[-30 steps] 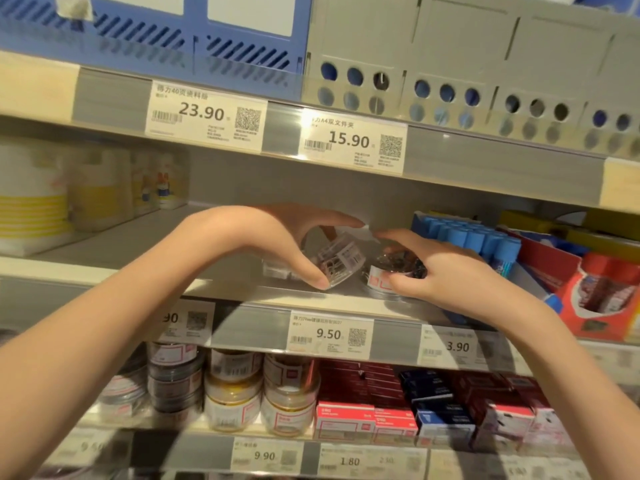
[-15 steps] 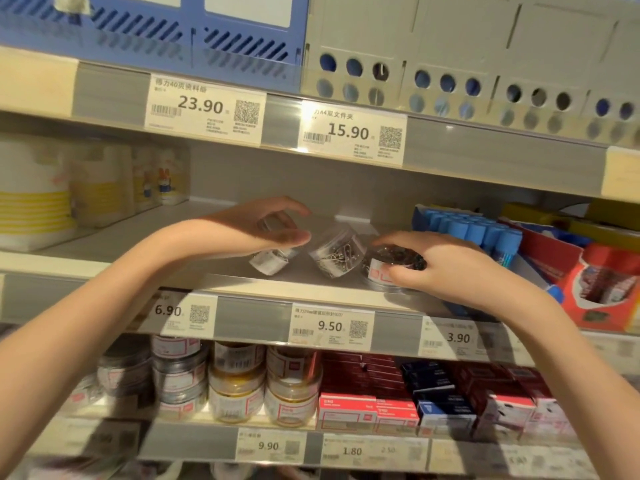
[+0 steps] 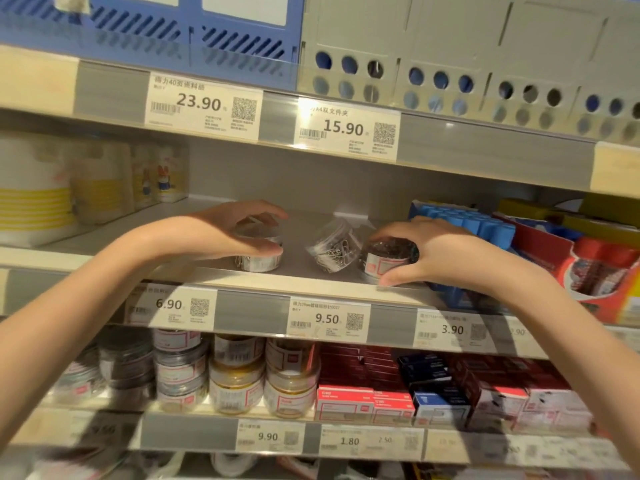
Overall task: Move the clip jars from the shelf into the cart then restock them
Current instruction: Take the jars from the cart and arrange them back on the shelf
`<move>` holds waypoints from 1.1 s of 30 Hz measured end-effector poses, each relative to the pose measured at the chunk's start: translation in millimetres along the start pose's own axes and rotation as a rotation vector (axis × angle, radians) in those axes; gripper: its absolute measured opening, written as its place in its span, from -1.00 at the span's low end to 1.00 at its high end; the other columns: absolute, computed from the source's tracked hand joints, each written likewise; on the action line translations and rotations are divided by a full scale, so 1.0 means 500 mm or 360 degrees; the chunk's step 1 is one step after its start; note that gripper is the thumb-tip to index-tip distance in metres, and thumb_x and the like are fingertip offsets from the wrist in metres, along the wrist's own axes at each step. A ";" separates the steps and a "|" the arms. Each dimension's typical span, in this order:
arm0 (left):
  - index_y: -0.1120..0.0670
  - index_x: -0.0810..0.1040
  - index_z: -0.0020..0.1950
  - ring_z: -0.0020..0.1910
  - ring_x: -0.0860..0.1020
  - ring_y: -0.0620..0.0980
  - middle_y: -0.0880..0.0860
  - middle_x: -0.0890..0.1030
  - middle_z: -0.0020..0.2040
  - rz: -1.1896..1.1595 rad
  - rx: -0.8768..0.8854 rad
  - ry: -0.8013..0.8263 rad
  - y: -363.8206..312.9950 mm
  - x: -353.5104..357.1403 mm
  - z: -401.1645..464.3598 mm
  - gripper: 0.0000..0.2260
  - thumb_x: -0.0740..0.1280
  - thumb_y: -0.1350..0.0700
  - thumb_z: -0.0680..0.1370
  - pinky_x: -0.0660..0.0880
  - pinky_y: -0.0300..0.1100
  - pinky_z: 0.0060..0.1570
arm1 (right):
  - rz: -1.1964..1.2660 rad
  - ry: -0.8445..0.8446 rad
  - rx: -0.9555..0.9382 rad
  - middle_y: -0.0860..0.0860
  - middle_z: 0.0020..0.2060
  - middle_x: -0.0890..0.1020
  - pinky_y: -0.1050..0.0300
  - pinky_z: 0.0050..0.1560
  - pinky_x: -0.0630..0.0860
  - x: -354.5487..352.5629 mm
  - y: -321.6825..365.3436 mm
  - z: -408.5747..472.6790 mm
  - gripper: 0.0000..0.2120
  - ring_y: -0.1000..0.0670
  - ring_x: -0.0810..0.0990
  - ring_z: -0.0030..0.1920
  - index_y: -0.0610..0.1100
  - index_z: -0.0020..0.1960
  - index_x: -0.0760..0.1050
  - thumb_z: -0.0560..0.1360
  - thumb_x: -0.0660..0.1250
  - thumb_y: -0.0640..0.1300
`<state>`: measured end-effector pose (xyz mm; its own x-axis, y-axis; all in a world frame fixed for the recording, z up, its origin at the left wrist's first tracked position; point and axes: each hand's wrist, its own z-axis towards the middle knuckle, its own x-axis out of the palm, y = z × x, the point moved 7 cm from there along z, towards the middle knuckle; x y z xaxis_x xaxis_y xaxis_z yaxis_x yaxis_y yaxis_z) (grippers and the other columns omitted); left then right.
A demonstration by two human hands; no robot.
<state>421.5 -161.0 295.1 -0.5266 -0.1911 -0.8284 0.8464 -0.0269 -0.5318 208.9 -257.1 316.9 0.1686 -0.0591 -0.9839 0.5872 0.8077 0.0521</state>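
Head view looks at a shelf [image 3: 311, 282] with three clip jars near its front edge. Left of them stand white and yellow tubs [image 3: 34, 202]; right of them, a blue box [image 3: 467, 223] and a red box [image 3: 588, 265]. On the shelf below sit stacked jars [image 3: 239, 375] and small red and dark packs [image 3: 433, 389]. Price tags [image 3: 329, 320] line the shelf edges. The left hand [image 3: 221, 233] curls over the top of the left jar [image 3: 258, 259], which stands upright, fingers grasping it. The right hand [image 3: 433, 254] grasps the right jar [image 3: 388, 258], thumb at the front edge. Between them the middle jar [image 3: 334, 251] lies tilted, touched by neither hand.
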 end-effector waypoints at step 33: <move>-0.32 0.29 0.39 0.00 0.41 -0.20 -0.22 0.44 0.33 0.0522 0.0024 -0.0126 -0.074 0.043 0.039 -0.59 0.15 -0.25 0.54 0.20 -0.53 -0.31 | 0.0214 -0.0365 -0.0122 0.01 0.11 0.51 0.04 0.11 0.48 -0.001 -0.019 -0.038 -0.55 0.01 0.49 0.11 0.18 0.23 0.34 0.39 0.36 0.14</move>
<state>380.3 -183.2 300.3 -0.2184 -0.2675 -0.9385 0.9712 0.0344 -0.2358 188.2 -253.8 313.8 0.4209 -0.0723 -0.9042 0.4871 0.8589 0.1581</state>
